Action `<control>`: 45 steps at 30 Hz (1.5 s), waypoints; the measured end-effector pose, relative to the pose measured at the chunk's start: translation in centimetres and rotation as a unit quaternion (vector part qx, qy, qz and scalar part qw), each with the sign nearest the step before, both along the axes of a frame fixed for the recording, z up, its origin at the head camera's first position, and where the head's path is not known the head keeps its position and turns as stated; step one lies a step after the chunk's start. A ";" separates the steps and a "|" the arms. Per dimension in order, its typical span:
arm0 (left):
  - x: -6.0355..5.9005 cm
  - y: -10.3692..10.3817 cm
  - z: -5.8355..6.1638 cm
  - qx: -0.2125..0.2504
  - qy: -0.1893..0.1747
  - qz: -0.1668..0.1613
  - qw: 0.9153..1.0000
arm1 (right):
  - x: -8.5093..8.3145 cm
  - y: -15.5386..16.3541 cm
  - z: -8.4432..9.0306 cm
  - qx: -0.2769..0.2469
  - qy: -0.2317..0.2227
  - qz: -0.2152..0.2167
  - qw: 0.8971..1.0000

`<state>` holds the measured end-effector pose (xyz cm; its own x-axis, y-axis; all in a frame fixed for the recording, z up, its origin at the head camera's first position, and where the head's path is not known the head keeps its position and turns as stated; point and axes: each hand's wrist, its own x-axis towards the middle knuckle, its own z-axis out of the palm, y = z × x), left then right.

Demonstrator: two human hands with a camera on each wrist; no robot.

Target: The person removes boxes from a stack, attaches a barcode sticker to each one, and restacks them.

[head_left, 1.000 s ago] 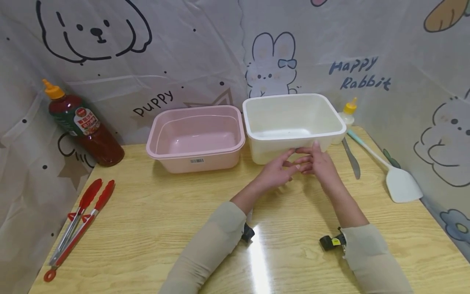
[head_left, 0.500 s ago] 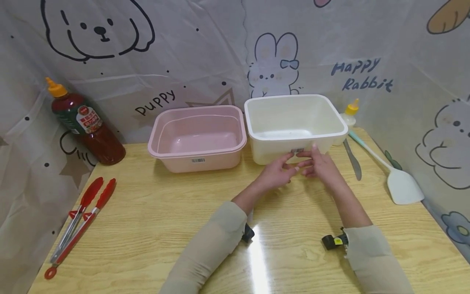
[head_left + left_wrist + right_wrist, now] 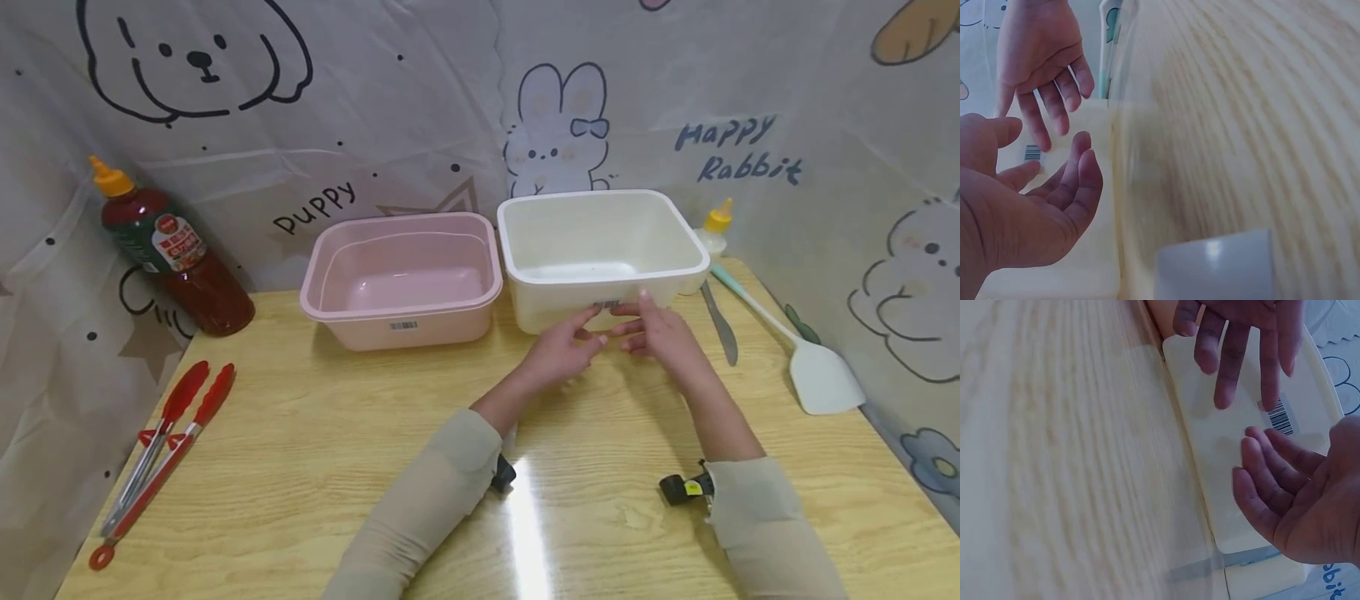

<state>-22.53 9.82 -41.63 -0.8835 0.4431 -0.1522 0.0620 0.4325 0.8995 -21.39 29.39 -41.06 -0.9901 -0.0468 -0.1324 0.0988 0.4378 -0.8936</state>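
Wooden table (image 3: 300, 467), cartoon-print sheet behind. White plastic basin (image 3: 600, 250) at back, right of centre, beside pink basin (image 3: 401, 279). Left hand (image 3: 558, 350) and right hand (image 3: 660, 333) hover before its front wall, fingers loosely spread, gripping nothing. Basin not yet grasped, both basins empty. Knife (image 3: 718, 321), spatula (image 3: 813, 367) right; tongs (image 3: 161, 454), sauce bottle (image 3: 168, 250) left

White plastic tub (image 3: 600, 250), upright, empty, beside pink tub (image 3: 401, 279)
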 end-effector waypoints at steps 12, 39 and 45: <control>-0.1 -0.2 -0.2 0.047 0.026 0.000 0.999 | 0.0 0.0 0.5 -0.003 0.016 0.013 1.000; 0.0 -0.6 -0.1 0.040 -0.013 -0.017 0.999 | 0.5 0.9 0.8 0.006 0.026 -0.017 1.000; 0.0 -0.9 -0.6 0.046 -0.018 -0.010 0.999 | 0.3 0.9 0.4 0.013 0.012 -0.016 1.000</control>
